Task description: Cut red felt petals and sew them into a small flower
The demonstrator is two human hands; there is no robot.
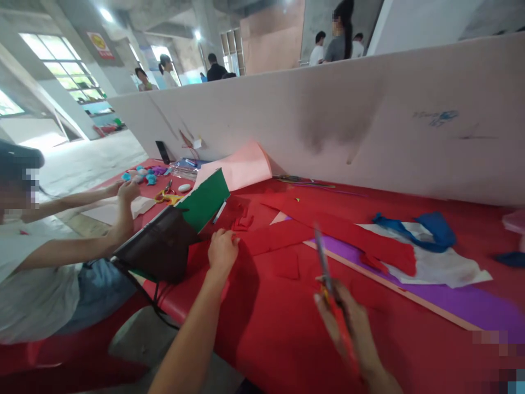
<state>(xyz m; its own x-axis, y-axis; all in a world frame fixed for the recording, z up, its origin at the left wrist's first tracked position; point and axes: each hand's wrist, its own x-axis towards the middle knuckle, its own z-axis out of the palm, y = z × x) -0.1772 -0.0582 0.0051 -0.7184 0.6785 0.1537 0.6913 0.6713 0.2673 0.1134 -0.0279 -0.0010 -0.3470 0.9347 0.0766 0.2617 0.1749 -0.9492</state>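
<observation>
Right hand (348,314) grips scissors (340,323); left hand (223,251) at red fabric strip (283,236)

Right hand: fingers wrapped around the orange-red handles. The metal blades point up and away from the palm; motion blur, so blade gap cannot be read. The scissors are clear of the cloth pieces to their left.

Left hand: fingers curled and close together, fingertips at the near end of the flat, matte strip. Whether they pinch it or only press it down, cannot tell. The strip runs from these fingertips toward the space ahead of the right hand.

Between the hands: a small, roughly square red scrap (287,265), flat on the smooth red table cover (279,323).

Ahead and right of the right hand: a long purple sheet (455,301) with a straight, narrow peach edge; on it, limp white cloth (459,271) and a crumpled, curved blue fabric piece (441,232).

Left of the left hand: a dark, soft-looking bag (164,246) against a stiff green board (207,200). Beyond the board, a curling pink sheet (241,164). Farther left, a co-worker's hands (128,191), near yellow-handled scissors (169,197).
</observation>
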